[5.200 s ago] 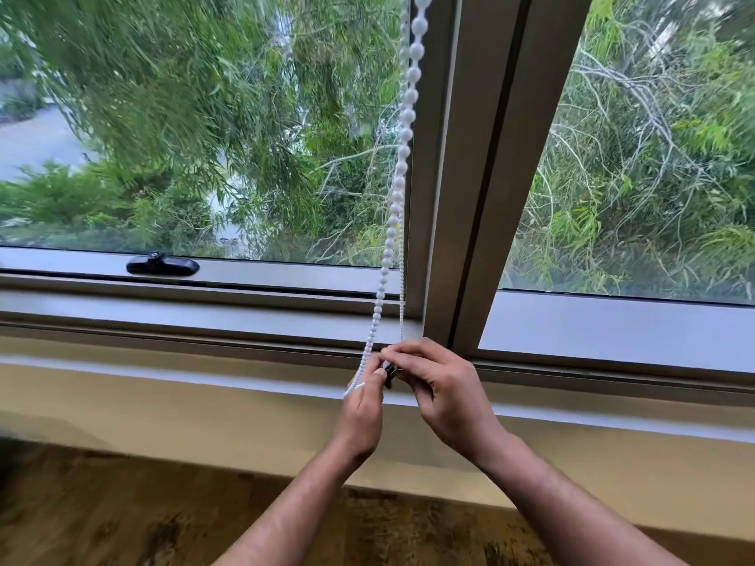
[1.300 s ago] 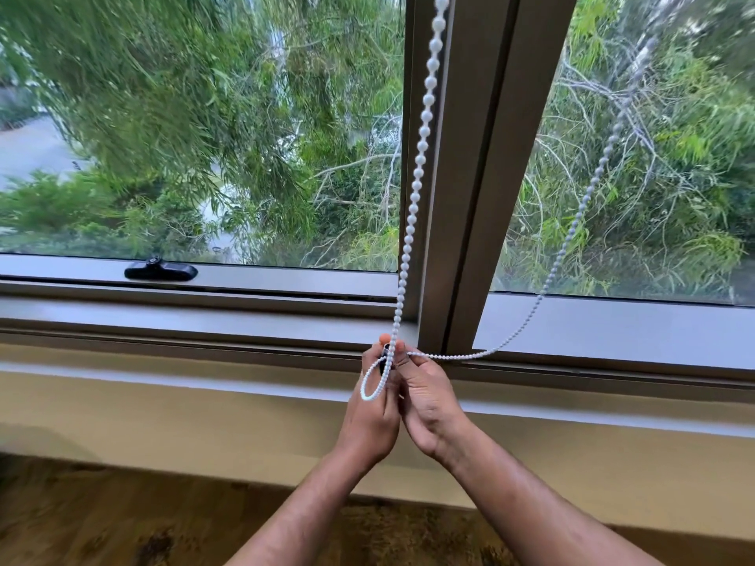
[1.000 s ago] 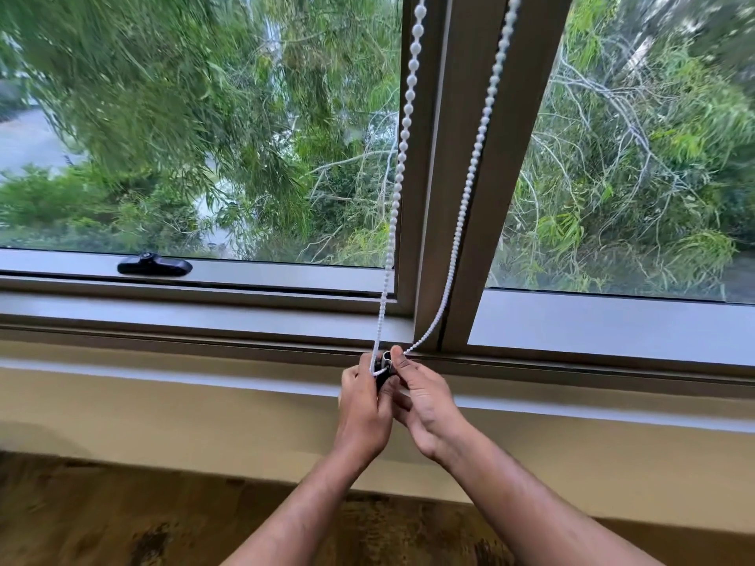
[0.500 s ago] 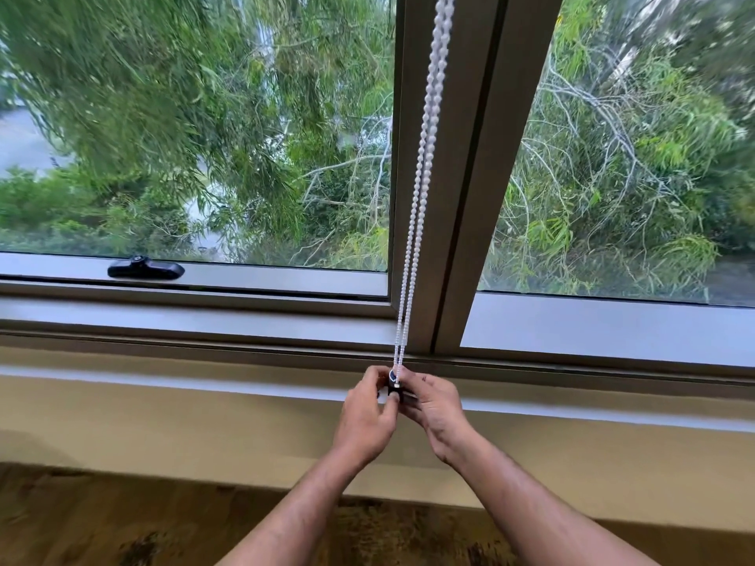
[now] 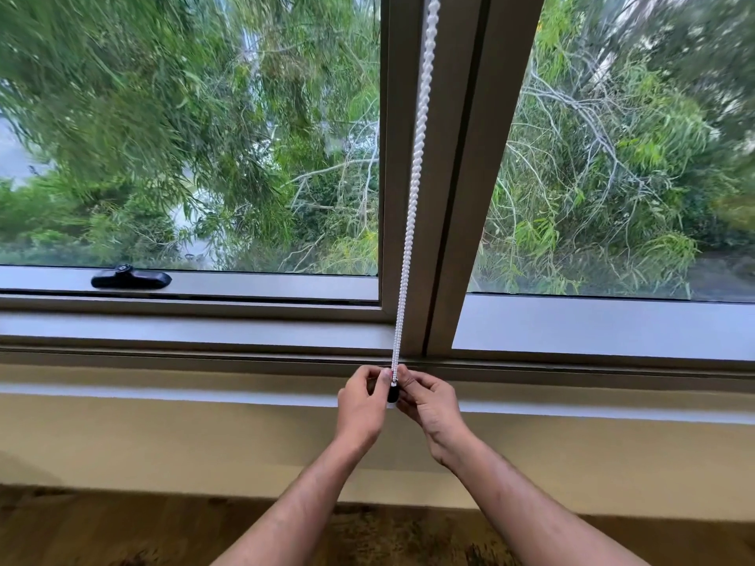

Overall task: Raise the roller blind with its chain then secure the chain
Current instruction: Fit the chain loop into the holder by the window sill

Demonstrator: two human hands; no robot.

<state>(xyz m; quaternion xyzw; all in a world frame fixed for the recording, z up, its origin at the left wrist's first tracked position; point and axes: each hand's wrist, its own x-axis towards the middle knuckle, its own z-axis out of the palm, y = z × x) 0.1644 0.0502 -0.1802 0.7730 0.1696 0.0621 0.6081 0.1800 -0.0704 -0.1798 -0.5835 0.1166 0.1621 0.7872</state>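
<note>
Both hands met low at the sill, thumbs almost touching. The left hand (image 5: 361,406) was curled, thumb and forefinger pinched together at the foot of the bead chain (image 5: 414,189); the right hand (image 5: 429,404) mirrored it from the other side, fingertips pinched on the same spot. Between the two thumbs sat a small dark clip (image 5: 393,393), only partly visible, with the chain's lowest beads running down into it; whether the chain was seated in it could not be told. From the hands the white chain rose taut and nearly straight, both strands lying so close that they read as one line, up along the brown window mullion (image 5: 453,177) and out of view above. No slack hung beside or below the hands. The roller blind itself was out of sight above; glass on both sides of the mullion stood uncovered, green trees behind it. Well to the left of the left hand, and somewhat higher, a black window latch (image 5: 130,278) lay flat on the lower frame. Just behind the knuckles ran the grey sill (image 5: 204,392), beneath the wrists a cream wall (image 5: 163,443), and under the forearms a dark wooden floor (image 5: 102,533). Both forearms were bare.
</note>
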